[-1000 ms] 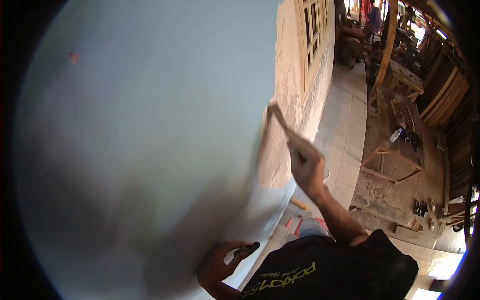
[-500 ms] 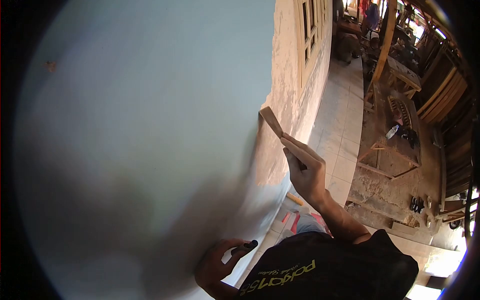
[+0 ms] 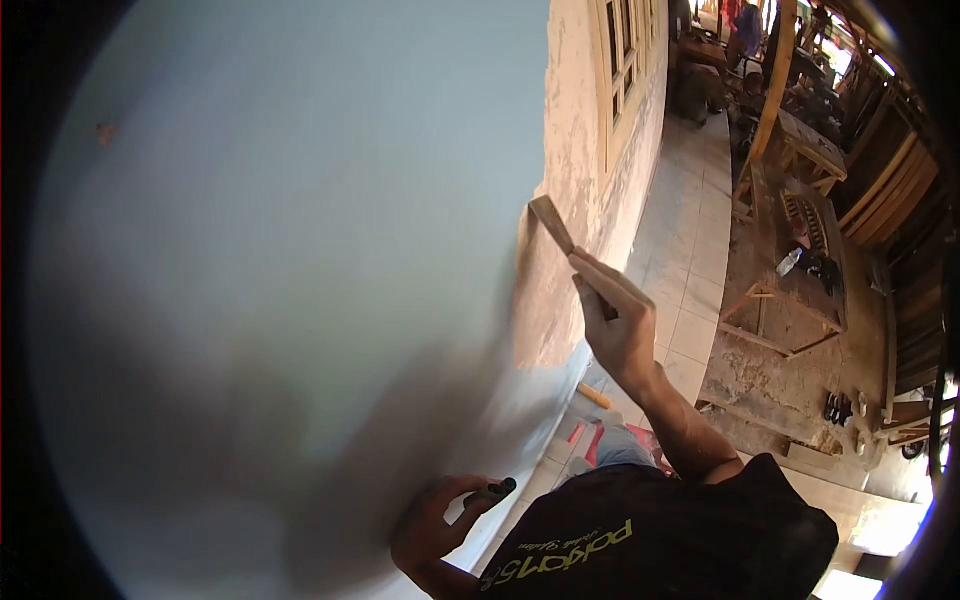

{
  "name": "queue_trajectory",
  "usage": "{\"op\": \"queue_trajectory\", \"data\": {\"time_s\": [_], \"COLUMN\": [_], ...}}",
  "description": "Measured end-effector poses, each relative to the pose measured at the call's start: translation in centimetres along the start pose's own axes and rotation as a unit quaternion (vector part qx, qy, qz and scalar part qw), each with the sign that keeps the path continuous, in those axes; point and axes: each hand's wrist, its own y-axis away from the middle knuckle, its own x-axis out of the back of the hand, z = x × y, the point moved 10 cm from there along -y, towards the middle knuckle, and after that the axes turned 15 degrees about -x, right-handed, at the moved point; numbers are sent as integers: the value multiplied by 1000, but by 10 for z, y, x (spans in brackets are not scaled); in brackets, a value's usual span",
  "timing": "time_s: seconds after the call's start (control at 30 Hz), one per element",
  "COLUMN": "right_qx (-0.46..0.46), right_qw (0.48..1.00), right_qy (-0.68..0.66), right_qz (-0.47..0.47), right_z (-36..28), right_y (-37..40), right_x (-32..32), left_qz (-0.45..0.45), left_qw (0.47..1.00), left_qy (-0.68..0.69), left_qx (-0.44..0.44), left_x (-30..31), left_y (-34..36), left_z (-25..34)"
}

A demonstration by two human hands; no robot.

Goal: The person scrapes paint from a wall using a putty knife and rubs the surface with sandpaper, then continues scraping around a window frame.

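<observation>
My right hand (image 3: 625, 325) is closed around a scraper with a flat, dusty blade (image 3: 552, 224). The blade's tip meets the wall where light blue paint (image 3: 350, 200) borders a bare, patchy plaster strip (image 3: 545, 300). Its handle is hidden inside my fingers. Lower down, close to the painted wall, my left hand (image 3: 435, 525) grips a dark, rod-like handle (image 3: 490, 493); only its rounded black end shows, and the rest is hidden by the hand.
A window frame (image 3: 612, 90) is set in the wall further along. Pale floor tiles (image 3: 690, 270) run beside it. To the right stands a wooden table (image 3: 785, 300) bearing a plastic bottle (image 3: 789, 262). A yellowish stick (image 3: 594, 397) lies by the wall's foot.
My right hand and the scraper have moved slightly up along the paint's edge. My left hand has barely moved.
</observation>
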Motion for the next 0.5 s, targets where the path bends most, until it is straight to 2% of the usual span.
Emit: {"op": "queue_trajectory", "data": {"time_s": [0.07, 0.1, 0.5], "right_qx": [83, 48, 64], "right_qw": [996, 999, 998], "right_qy": [12, 3, -20], "right_qz": [10, -5, 6], "right_z": [-10, -8, -10], "right_y": [15, 15, 10], "right_x": [1, -1, -2], "left_qz": [-9, -6, 13], "left_qw": [1000, 1000, 999], "left_qy": [-17, -13, -29], "left_qx": [8, 1, 8], "left_x": [-2, 0, 4], "left_y": [6, 4, 5], "left_z": [-7, -3, -4]}}
